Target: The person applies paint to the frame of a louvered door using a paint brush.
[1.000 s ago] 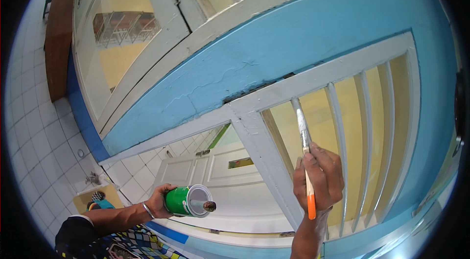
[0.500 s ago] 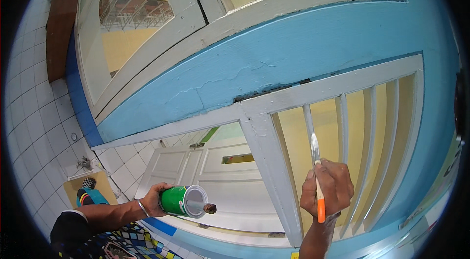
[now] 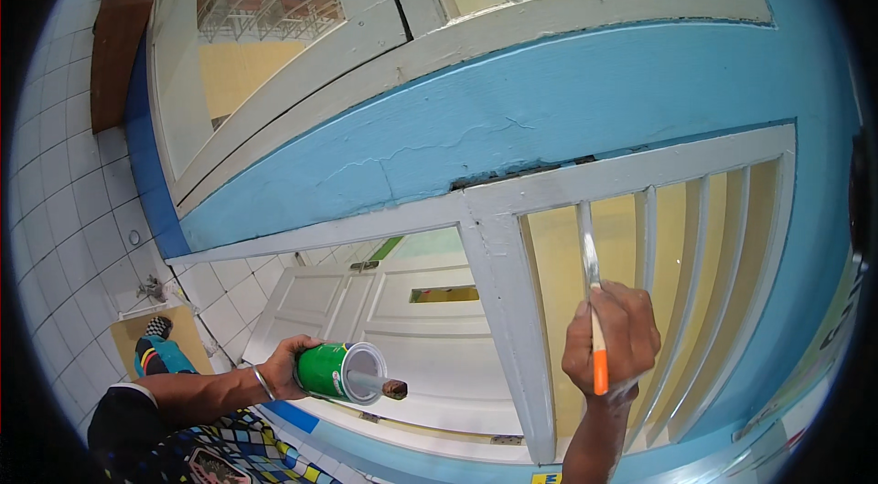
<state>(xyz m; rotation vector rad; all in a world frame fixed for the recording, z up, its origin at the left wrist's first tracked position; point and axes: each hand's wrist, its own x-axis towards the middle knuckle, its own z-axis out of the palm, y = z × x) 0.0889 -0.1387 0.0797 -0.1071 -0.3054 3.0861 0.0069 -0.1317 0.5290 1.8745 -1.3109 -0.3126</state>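
Observation:
My left hand (image 3: pixel 285 369) is wrapped round a green paint can (image 3: pixel 320 371), tilted so its pale, paint-smeared mouth faces right. A stick (image 3: pixel 395 389) with a brown end pokes out of the can. Closed round the handle of a paintbrush (image 3: pixel 599 338) with an orange tip, my right hand (image 3: pixel 620 334) is in front of the slatted vent. White-coated bristles lie against a narrow upright slat (image 3: pixel 584 214), close below the frame's top rail. My fingers cover part of the brush handle.
More slats (image 3: pixel 647 228) stand to the right inside the white frame (image 3: pixel 498 264). Above runs a cracked light-blue wall band (image 3: pixel 384 150), chipped along the frame. A white panelled door (image 3: pixel 421 328) shows through the opening. White tiles (image 3: pixel 69 237) and a beige basin (image 3: pixel 128 338) are at left.
The brush has moved up the slat, closer to the top rail. My left hand still holds the can in much the same place. The whole view has shifted slightly.

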